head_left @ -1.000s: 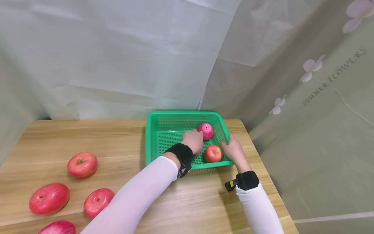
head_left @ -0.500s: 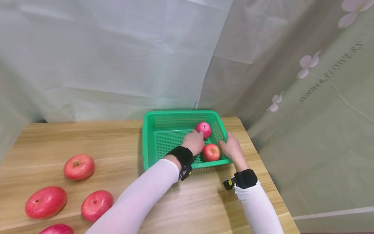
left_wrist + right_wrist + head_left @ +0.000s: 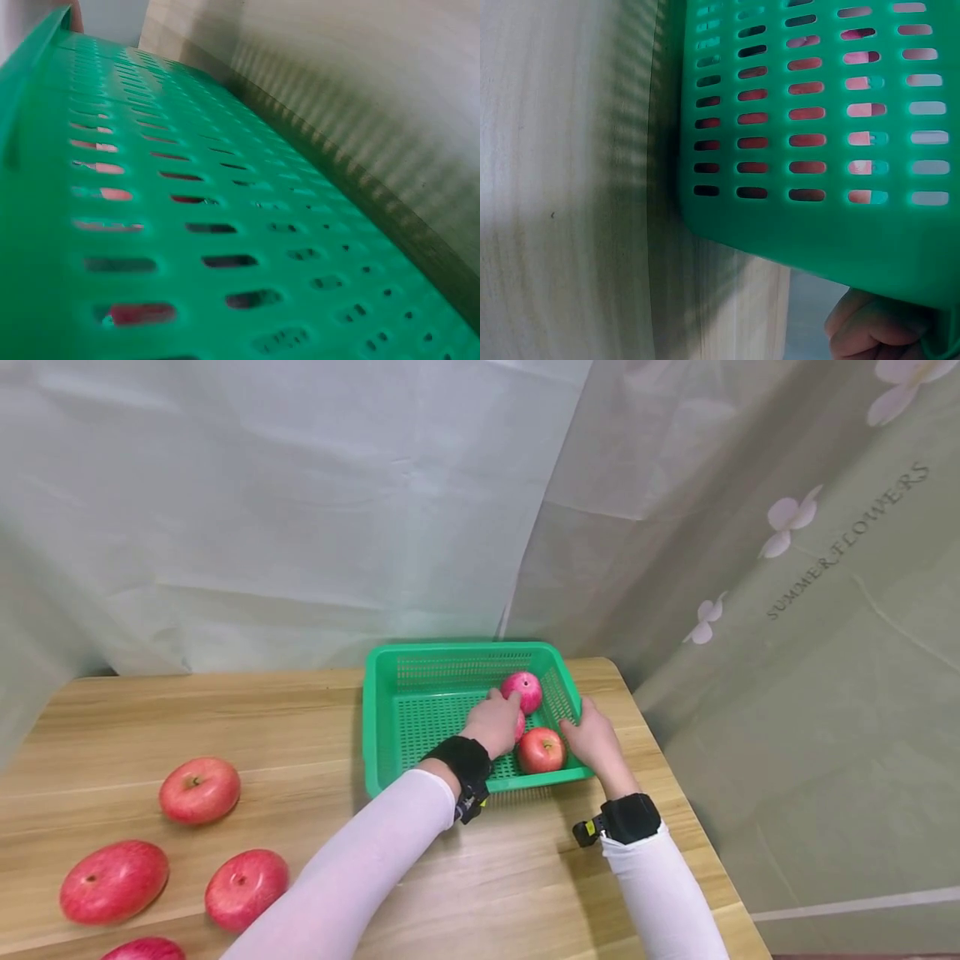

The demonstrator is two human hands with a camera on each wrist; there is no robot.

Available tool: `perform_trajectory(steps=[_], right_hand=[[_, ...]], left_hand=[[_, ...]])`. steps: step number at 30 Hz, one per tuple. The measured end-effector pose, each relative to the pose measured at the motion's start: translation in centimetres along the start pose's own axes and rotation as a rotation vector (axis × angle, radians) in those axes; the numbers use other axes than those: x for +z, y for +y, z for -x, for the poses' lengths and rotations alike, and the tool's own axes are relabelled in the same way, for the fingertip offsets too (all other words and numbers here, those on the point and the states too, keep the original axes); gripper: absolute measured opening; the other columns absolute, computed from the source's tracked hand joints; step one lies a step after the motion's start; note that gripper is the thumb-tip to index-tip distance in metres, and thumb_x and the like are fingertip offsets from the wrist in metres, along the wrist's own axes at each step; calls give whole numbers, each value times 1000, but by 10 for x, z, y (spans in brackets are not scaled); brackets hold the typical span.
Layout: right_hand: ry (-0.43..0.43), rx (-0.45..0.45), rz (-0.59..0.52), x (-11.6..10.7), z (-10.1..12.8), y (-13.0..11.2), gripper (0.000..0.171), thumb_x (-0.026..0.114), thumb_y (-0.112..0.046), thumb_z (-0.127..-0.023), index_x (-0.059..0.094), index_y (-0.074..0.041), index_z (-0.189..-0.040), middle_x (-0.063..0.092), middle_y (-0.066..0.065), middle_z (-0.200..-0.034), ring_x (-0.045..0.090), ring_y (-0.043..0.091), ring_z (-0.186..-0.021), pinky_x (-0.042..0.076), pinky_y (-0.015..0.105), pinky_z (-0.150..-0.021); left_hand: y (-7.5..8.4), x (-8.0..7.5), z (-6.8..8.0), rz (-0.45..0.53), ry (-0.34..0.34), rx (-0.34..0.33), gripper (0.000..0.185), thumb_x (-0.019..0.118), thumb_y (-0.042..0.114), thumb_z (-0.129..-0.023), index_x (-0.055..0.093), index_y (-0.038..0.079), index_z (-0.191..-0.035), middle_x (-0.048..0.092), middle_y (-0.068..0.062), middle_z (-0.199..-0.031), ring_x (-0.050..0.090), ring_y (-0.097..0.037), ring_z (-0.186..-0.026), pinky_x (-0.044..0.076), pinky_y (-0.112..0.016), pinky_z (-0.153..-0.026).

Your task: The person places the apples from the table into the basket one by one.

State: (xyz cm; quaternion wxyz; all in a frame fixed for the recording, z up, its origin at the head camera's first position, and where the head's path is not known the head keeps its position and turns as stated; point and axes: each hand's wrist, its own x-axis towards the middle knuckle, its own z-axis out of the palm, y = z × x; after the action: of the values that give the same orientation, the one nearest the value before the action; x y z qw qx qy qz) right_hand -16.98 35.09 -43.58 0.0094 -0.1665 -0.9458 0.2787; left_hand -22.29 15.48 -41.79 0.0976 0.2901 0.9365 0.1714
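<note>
A green plastic basket (image 3: 435, 779) with slotted walls stands on the wooden table. Inside it, my left hand (image 3: 491, 724) holds a red apple (image 3: 519, 725), which shows only in part beside the fingers. Just behind that hand lies a pinkish-red apple (image 3: 523, 690), and another red apple (image 3: 542, 751) sits in the near right corner. My right hand (image 3: 595, 742) grips the basket's right rim, thumb on the inner side. In the right wrist view, curled fingers (image 3: 874, 326) show beneath the rim. The left wrist view is mostly basket wall (image 3: 187, 210), hiding the left hand's fingers.
Several red apples lie on the table's left side, among them one farther back (image 3: 199, 790), one at far left (image 3: 114, 882) and one beside the left sleeve (image 3: 247, 889). A pale curtain (image 3: 300, 510) hangs directly behind the table (image 3: 487, 877).
The head view has shifted slightly, moving the basket a little left in it. My left hand has drawn slightly left, showing more of the apple beside it. My right hand keeps its grip.
</note>
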Motion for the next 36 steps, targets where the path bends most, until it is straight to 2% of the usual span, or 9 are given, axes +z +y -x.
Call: perform_trajectory(steps=[4,12,17,25,33,36], right_hand=[[-2,-1,8,-1,1,-2,52,59,-23,-106,44,4,-149,64,28,-131,64,42,-115,54,57,-92],[-1,6,6,-2,1,-3,52,58,-24,-107,43,4,-148,64,28,-131,63,43,-116,54,57,-92],[-3,6,4,-1,1,-2,52,59,-24,-107,43,4,-148,64,28,-130,64,42,-115,54,56,-92],[-6,12,7,1,3,-2,51,59,-25,-107,44,3,-147,64,28,-130,64,42,-114,55,55,-89],[2,10,1,3,2,-1,52,60,-24,-106,44,4,-147,64,27,-130,63,42,-115,54,56,-92],[3,6,8,2,1,-1,52,59,-24,-106,44,4,-147,64,28,-130,63,43,-115,54,57,-92]], left_hand=[[-3,1,-1,37,-9,-3,64,77,12,-93,43,2,-146,55,-27,-127,72,-36,-98,63,-43,-80],[-6,-1,1,81,-40,7,76,77,9,-92,35,3,-155,49,-31,-139,70,-38,-99,62,-44,-82],[-12,4,0,105,-56,-1,81,79,8,-92,34,5,-158,47,-31,-141,71,-37,-96,62,-44,-82],[-13,5,1,53,-88,-27,92,80,9,-90,28,12,-165,43,-29,-147,68,-33,-91,60,-39,-73],[-15,2,3,10,-88,-36,103,84,13,-87,22,16,-169,41,-28,-149,65,-34,-99,59,-37,-71],[-16,-3,5,36,-83,-34,109,89,11,-82,22,16,-169,39,-28,-151,64,-36,-105,59,-38,-70]])
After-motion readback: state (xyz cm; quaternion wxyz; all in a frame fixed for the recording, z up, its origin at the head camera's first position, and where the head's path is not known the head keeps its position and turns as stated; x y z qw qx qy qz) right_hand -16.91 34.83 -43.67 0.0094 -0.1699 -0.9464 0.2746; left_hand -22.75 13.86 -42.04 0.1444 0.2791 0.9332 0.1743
